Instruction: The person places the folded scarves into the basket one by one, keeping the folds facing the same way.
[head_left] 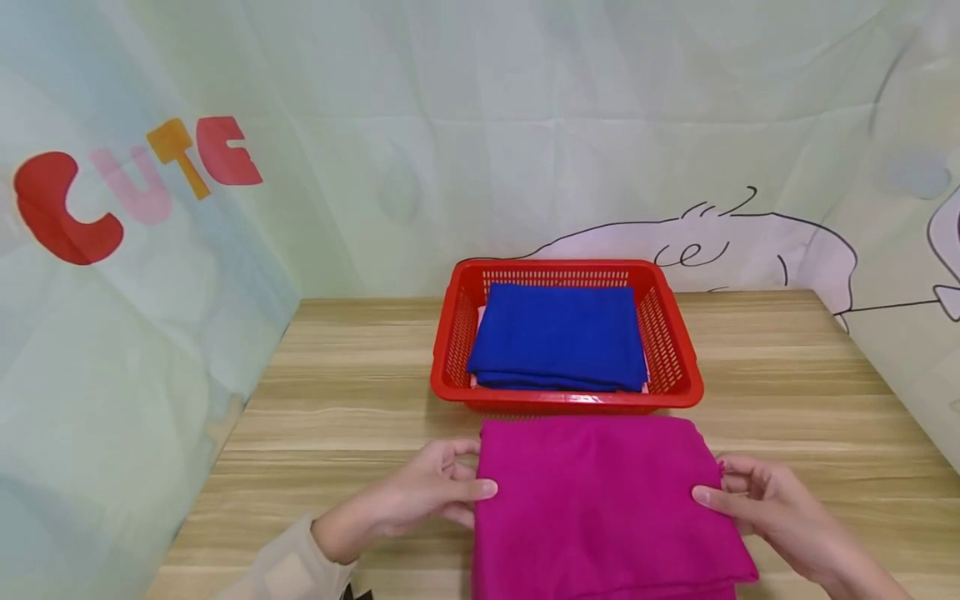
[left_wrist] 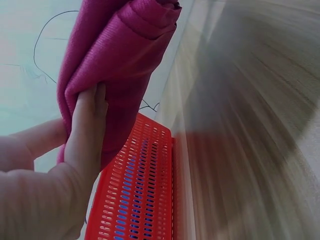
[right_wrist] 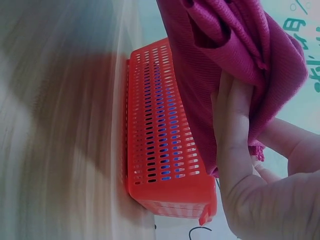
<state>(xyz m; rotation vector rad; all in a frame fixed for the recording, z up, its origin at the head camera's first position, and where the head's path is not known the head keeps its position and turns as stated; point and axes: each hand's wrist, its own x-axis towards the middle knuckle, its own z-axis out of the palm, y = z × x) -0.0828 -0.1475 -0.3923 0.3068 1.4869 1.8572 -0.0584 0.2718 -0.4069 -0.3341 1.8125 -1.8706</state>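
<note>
A folded magenta cloth (head_left: 592, 500) is held up off the table, in front of a red plastic basket (head_left: 566, 400). My left hand (head_left: 427, 492) pinches its left edge, thumb on top and fingers beneath. At the opposite edge my right hand (head_left: 772, 508) grips it the same way. Both wrist views show the layered folds of the magenta cloth (left_wrist: 120, 65) with fingers tucked under them. Inside the basket lies a folded blue cloth (head_left: 558, 333), with a bit of pink cloth (head_left: 474, 379) showing below it.
The basket stands on a wood-grain table (head_left: 360, 375) near its back edge. Behind and beside the table hang pale printed sheets (head_left: 450, 133) with cartoon lines and coloured letters. A small dark object (head_left: 356, 593) shows by the left sleeve.
</note>
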